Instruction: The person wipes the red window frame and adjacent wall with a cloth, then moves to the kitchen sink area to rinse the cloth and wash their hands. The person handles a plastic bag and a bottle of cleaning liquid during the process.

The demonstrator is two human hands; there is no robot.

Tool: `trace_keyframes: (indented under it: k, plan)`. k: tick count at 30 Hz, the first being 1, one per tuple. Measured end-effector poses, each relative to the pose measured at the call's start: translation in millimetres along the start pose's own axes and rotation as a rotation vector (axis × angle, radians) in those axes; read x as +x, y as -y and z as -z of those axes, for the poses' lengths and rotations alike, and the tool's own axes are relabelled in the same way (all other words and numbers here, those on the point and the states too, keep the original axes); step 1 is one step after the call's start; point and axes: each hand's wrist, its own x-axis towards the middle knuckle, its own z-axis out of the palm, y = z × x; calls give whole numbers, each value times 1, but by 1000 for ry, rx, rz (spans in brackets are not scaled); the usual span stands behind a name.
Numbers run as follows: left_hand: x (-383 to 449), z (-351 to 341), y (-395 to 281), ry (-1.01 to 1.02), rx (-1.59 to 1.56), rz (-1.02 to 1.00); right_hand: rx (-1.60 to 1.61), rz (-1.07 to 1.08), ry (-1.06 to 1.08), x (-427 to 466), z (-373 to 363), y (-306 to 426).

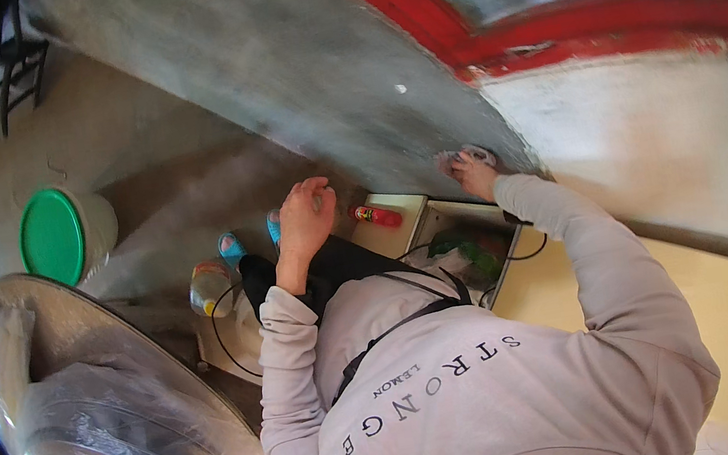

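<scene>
My right hand (474, 174) presses a crumpled whitish cloth or piece of plastic (482, 153) against the lower part of a grey wall (356, 86). Part of that piece is hidden behind the fingers. My left hand (308, 215) hovers in front of my legs with loosely bent fingers and nothing visible in it. Between the two hands, a red bottle with a label (376, 216) lies on a cream cabinet top (401, 239). Beside it is an uncovered compartment (455, 219) holding a green plastic bag (483, 258) and pale plastic.
A cream board (654, 303) extends along the wall at right, under a red window frame (589, 27). At left stand a green-lidded bucket (51, 238), a plastic jug (210, 284) and a round tabletop (48, 306) with plastic sheeting (109, 425). A dark chair (10, 69) is farther off.
</scene>
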Motion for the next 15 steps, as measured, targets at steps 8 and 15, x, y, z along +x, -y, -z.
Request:
trace_keyframes:
  k: [8, 15]
  plan:
    - [-1, 18, -25, 56, 47, 0, 80, -511, -614, 83, 143, -105]
    - [9, 13, -53, 215, 113, 60, 210, -567, -470, -5, 79, -50]
